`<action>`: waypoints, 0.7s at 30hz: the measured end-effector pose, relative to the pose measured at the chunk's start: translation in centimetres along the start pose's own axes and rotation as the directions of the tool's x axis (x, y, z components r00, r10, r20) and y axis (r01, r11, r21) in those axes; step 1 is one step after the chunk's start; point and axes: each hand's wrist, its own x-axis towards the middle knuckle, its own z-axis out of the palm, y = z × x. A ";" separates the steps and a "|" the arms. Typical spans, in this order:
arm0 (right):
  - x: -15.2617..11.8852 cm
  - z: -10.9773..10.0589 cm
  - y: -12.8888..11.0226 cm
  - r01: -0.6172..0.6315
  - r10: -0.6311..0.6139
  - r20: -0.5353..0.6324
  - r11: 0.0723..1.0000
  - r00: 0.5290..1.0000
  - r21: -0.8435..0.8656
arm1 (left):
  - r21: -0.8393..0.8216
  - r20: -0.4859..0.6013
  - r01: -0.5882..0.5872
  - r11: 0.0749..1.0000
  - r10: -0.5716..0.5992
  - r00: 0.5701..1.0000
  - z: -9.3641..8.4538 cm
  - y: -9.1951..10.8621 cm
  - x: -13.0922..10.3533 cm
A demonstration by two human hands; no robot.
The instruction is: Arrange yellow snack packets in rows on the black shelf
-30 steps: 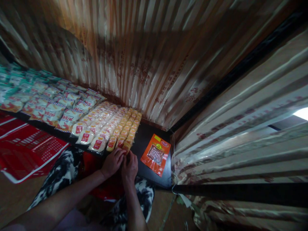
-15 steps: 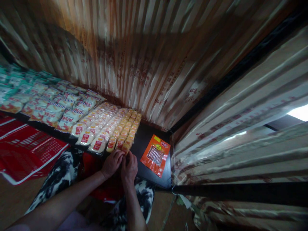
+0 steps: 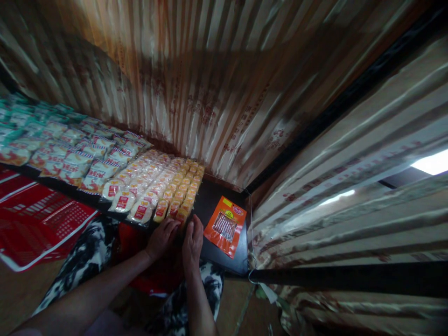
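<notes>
Small yellow snack packs (image 3: 181, 190) lie in overlapping rows on a black shelf (image 3: 206, 200). My left hand (image 3: 163, 240) rests at the front end of these rows, its fingertips touching the nearest packs and its fingers loosely bent but not gripped round anything. Just right of the front pack, my right hand (image 3: 192, 239) is upright on its edge with fingers stretched out, holding nothing. An orange pouch (image 3: 226, 226) with a clear window showing brown sticks lies flat to the right of that hand. Round white-wrapped packs (image 3: 141, 212) fill the rows left of the yellow ones.
Larger blue-and-white snack bags (image 3: 95, 175) and green bags (image 3: 21, 116) continue along the shelf to the left. A red plastic basket (image 3: 45, 219) is below the shelf's front edge. Printed pleated curtains (image 3: 210, 93) hang behind and at the right, beside a dark frame bar.
My right hand has come away from the front yellow pack and moved slightly right, its fingers straightening. A gap now separates my two hands. My left hand stays nearly in place.
</notes>
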 end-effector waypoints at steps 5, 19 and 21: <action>1.4 1.3 0.2 -0.012 0.013 -0.007 0.999 1.000 0.052 | 0.010 0.000 -0.033 0.999 0.033 0.999 0.2 -0.4 -0.3; 2.1 4.0 -0.2 0.063 -0.062 0.029 0.998 0.998 -0.020 | 0.022 0.015 -0.093 0.995 0.093 0.996 0.8 -1.7 -1.3; 2.1 4.1 -0.2 0.078 -0.076 0.030 0.996 0.997 -0.053 | 0.035 0.015 -0.093 0.995 0.092 0.996 0.9 -1.8 -1.4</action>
